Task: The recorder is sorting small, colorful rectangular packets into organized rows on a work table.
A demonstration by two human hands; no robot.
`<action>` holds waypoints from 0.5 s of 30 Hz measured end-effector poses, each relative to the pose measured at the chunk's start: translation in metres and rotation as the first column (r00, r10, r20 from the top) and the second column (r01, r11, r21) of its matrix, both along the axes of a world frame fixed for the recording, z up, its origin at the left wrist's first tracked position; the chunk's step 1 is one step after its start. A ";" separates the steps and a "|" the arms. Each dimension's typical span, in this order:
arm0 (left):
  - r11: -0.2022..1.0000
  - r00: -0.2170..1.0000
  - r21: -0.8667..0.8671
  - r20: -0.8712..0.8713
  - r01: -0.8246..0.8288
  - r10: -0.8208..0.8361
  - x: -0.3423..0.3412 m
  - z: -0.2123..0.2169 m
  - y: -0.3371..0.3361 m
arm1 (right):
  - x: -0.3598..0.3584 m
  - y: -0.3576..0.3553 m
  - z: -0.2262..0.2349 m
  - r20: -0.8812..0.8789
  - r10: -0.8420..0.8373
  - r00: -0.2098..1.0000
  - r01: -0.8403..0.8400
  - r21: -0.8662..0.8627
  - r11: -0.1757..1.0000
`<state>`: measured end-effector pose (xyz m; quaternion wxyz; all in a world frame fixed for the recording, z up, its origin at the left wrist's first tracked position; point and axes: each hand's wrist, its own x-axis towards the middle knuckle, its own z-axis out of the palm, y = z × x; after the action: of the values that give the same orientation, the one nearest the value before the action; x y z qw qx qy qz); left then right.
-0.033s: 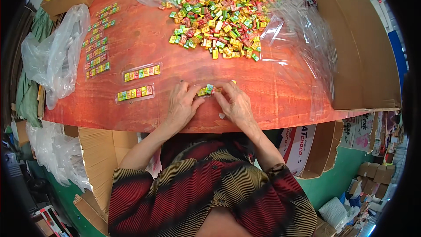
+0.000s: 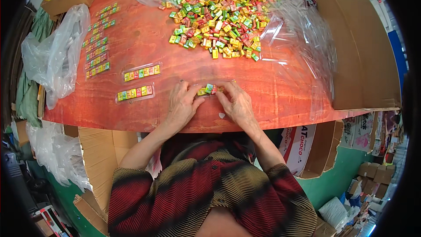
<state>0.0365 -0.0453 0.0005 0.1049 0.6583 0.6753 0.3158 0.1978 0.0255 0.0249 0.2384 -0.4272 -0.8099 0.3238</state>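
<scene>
Between my hands is a clear plastic tray (image 2: 204, 95), mostly hidden, with a few small wrapped candies (image 2: 209, 88) in yellow, green and red. My left hand (image 2: 180, 105) is closed at the tray's left end, its thumb and forefinger on the edge. At the right end, the thumb and forefinger of my right hand (image 2: 239, 106) pinch by the red candy; its fingers cover the rest of the row. To the left lie two trays filled with candies, a nearer one (image 2: 135, 93) and a farther one (image 2: 142, 73).
A large heap of wrapped candies (image 2: 215, 17) covers the table's far middle. Clear empty trays (image 2: 302, 39) pile up at right beside a cardboard box (image 2: 362, 48). More filled trays (image 2: 96, 55) line the far left, near a plastic bag (image 2: 59, 52). A small pale scrap (image 2: 222, 115) lies near my right thumb.
My right hand's fingertips have shifted slightly to the right, and more of the red candy beside the green one shows. My left hand has stayed almost still.
</scene>
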 end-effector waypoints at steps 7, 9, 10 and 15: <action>0.999 0.999 0.016 -0.034 -0.035 0.036 0.000 -0.006 -0.001 | 0.005 0.013 -0.008 -0.008 0.002 1.000 -0.001 0.138 0.990; 0.999 0.999 0.026 -0.011 -0.033 0.033 -0.001 -0.004 0.003 | 0.005 0.020 -0.008 0.177 -0.091 0.980 0.055 0.197 0.979; 0.999 0.999 0.034 0.012 -0.033 0.033 -0.002 -0.004 0.005 | 0.005 0.021 -0.011 0.221 -0.107 0.969 0.056 0.224 0.973; 0.997 0.979 -0.074 0.204 0.017 -0.002 -0.011 -0.004 0.008 | -0.013 0.008 -0.004 0.229 -0.090 0.969 0.015 0.311 0.950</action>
<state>0.0257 -0.0371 -0.0031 0.1996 0.6213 0.6693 0.3552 0.1844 0.0339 0.0208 0.2104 -0.4427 -0.8614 0.1334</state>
